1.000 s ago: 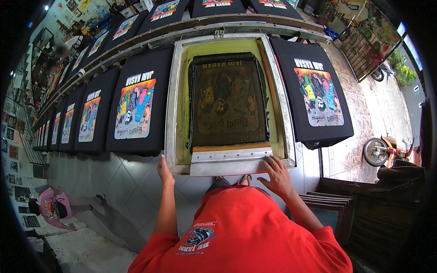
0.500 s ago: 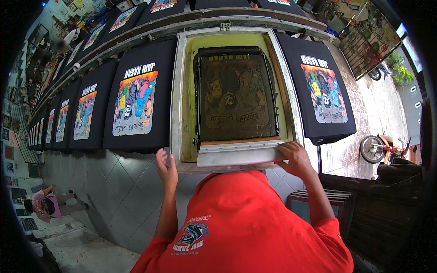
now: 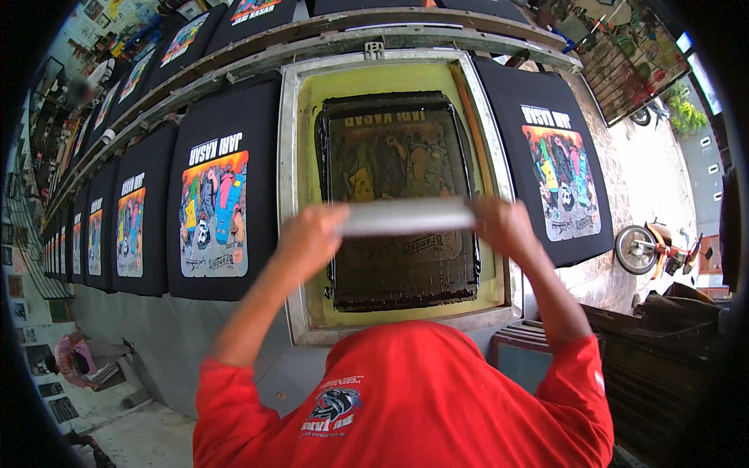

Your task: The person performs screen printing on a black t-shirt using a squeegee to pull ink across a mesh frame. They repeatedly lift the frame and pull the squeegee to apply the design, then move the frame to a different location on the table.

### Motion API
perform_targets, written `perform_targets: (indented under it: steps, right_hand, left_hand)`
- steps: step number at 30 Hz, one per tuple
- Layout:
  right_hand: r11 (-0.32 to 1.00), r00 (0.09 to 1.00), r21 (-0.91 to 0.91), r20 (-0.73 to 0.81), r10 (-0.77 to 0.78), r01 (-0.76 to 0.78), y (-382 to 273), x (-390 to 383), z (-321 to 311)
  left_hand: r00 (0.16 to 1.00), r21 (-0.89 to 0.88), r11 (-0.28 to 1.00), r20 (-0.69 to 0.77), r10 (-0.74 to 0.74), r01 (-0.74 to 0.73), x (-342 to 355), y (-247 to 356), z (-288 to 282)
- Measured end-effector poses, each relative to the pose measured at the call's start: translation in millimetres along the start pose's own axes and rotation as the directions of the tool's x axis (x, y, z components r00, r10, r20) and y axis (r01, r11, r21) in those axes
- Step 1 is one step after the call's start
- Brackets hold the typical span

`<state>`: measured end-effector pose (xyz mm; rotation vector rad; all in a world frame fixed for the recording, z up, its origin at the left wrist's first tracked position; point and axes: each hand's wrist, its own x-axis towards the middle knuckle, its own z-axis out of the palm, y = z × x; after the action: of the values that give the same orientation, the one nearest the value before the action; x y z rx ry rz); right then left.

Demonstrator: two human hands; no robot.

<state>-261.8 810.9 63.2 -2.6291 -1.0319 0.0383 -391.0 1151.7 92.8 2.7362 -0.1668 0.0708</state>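
Observation:
Both hands grip a long metal-backed squeegee (image 3: 407, 217), one at each end. My left hand (image 3: 314, 232) is closed on its left end and my right hand (image 3: 499, 226) on its right end. Motion blurs the squeegee, and I cannot tell whether its edge touches the mesh. Beneath it lies a printing screen (image 3: 505, 300) with a metal frame and yellow-green border. Dark ink (image 3: 406, 277) covers its middle, with a colourful picture faintly visible through it.
Printed black shirts on boards flank the screen: one shirt (image 3: 558, 168) on the right, another (image 3: 222, 179) on the left, several more beyond. A metal rail (image 3: 328, 45) with a hinge clamp (image 3: 374, 51) runs behind. Another person (image 3: 76, 363) is far left; a motorbike (image 3: 655, 249) stands right.
My left hand has come from beside the frame onto the squeegee. The squeegee has moved away from me, from the screen's near end to its middle, with both hands on it.

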Motion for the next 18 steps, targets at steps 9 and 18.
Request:
perform_targets:
  steps: [9, 18]
  right_hand:
    - [0.996, 0.955, -0.076, -0.289, -0.071, 0.051, 89, 213, 56]
    - [0.998, 0.988, -0.054, 0.152, -0.019, 0.028, 53, 184, -15]
  left_hand:
    - [0.962, 0.127, 0.989, -0.255, 0.101, -0.070, 198, -131, 48]
    - [0.997, -0.090, 0.996, 0.075, 0.025, -0.018, 164, -100, -3]
